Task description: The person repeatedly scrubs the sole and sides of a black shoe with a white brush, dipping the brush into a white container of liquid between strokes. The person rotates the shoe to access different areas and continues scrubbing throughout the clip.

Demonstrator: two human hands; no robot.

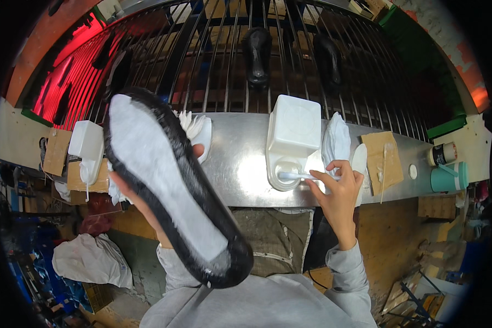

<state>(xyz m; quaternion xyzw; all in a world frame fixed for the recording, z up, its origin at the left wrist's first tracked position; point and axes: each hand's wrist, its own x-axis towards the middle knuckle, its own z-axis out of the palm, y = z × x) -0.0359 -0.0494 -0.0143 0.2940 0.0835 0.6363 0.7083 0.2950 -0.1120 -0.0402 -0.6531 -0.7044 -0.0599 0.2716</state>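
A black shoe upper [206,188], its underside turned up toward me, slants across the left of the view. Its long sole area is white. My left hand [139,202] grips it from beneath, with the fingers mostly hidden behind it. To the right, my right hand [339,194] pinches a thin white brush [298,175]. The brush's far end is in the round well of a white plastic dispenser [294,123] on the metal ledge. Beside that hand lie a crumpled white cloth [336,139] and a slim white sole-shaped piece [358,159].
Beyond the metal ledge [238,147] runs a rack of metal rods [227,65], carrying black shoe uppers [257,57]. Red light glows at left. A second white dispenser [86,139] stands there. At right are cardboard [376,158], a jar [441,154] and a teal mug [448,176].
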